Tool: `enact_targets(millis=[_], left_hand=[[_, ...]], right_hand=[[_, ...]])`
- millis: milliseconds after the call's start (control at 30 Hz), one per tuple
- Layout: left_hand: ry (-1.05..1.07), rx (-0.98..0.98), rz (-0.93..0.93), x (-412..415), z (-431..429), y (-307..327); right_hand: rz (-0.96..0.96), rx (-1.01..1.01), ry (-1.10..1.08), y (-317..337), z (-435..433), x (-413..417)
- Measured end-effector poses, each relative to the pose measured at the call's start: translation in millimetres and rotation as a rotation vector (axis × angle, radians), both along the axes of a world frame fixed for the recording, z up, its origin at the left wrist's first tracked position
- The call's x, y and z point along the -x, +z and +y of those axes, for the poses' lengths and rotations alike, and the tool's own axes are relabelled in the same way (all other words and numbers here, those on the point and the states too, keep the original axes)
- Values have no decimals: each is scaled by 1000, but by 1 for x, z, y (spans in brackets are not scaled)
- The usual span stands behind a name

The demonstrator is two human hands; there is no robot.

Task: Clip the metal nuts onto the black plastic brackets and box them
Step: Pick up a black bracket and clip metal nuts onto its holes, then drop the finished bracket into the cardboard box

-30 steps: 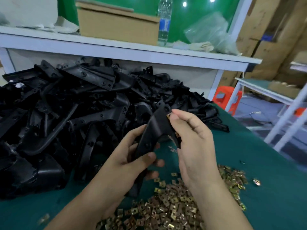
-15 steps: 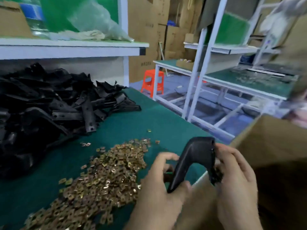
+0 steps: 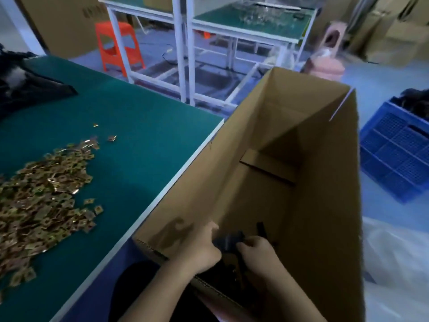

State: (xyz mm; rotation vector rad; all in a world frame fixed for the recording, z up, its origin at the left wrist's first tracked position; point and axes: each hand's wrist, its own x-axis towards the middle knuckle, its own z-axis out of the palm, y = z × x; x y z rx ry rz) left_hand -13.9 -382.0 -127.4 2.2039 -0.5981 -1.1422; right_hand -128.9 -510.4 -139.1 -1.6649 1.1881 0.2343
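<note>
Reaching over the near rim of the open cardboard box (image 3: 325, 182) with both hands and holding a black plastic bracket (image 3: 228, 242) low inside it, close to the near left corner. Gripping the bracket's left end with the left hand (image 3: 204, 249), curling the fingers round it; gripping the right end with the right hand (image 3: 257, 252) in the same curled manner. Appearing too blurred for making out any clipped nut on the bracket. Showing further dark parts (image 3: 261, 228) just behind and below it in the box, too dim for telling apart. Showing the box standing on the floor against the white edge of the green-topped table (image 3: 144, 135). Showing, on the table and well apart from the hands, a loose heap of brass-coloured metal nuts (image 3: 41, 201), with a few strays lying beyond its far side. Showing, at the table's far left corner, part of a pile of black brackets (image 3: 25, 84). Showing, on the floor beyond, an orange stool (image 3: 118, 45), white-framed benches (image 3: 243, 29) and, right of the box, a blue crate (image 3: 399, 159) holding dark parts.
</note>
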Motion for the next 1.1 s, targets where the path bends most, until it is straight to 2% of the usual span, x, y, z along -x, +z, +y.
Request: enact_targets(millis=[100, 200, 267, 333, 400, 467, 533, 633, 733, 767, 833, 900, 1000, 1100], left_hand=[[-65, -32, -67, -1, 1, 7], [-58, 19, -223, 0, 15, 33], [-4, 145, -378, -3, 32, 59], [93, 328, -500, -12, 55, 87], [217, 489, -568, -27, 87, 116], [319, 551, -711, -44, 127, 139], [449, 553, -887, -63, 173, 153], [742, 389, -1104, -91, 249, 156], [1046, -49, -1224, -113, 325, 150], [1081, -238, -1210, -119, 347, 149], [1064, -538, -1048, -126, 381, 145], [989, -680, -942, -130, 398, 139], [963, -664, -952, -129, 411, 129], [1107, -391, -984, -128, 414, 132]], right_hand=[[142, 52, 225, -1, 4, -7], [154, 178, 368, 18, 14, -24], [-40, 333, 391, 43, 31, -41], [-388, 481, 352, 75, 58, -63], [-674, 539, 376, 110, 90, -90], [-844, 587, 483, 135, 125, -123], [-936, 578, 586, 150, 167, -161], [-945, 525, 789, 159, 232, -218], [-752, 458, 1110, 160, 298, -264], [-711, 431, 1169, 160, 318, -277], [-697, 424, 1235, 157, 357, -301], [-656, 466, 1239, 151, 381, -322], [-644, 592, 1136, 138, 389, -350], [-762, 733, 1064, 128, 378, -363]])
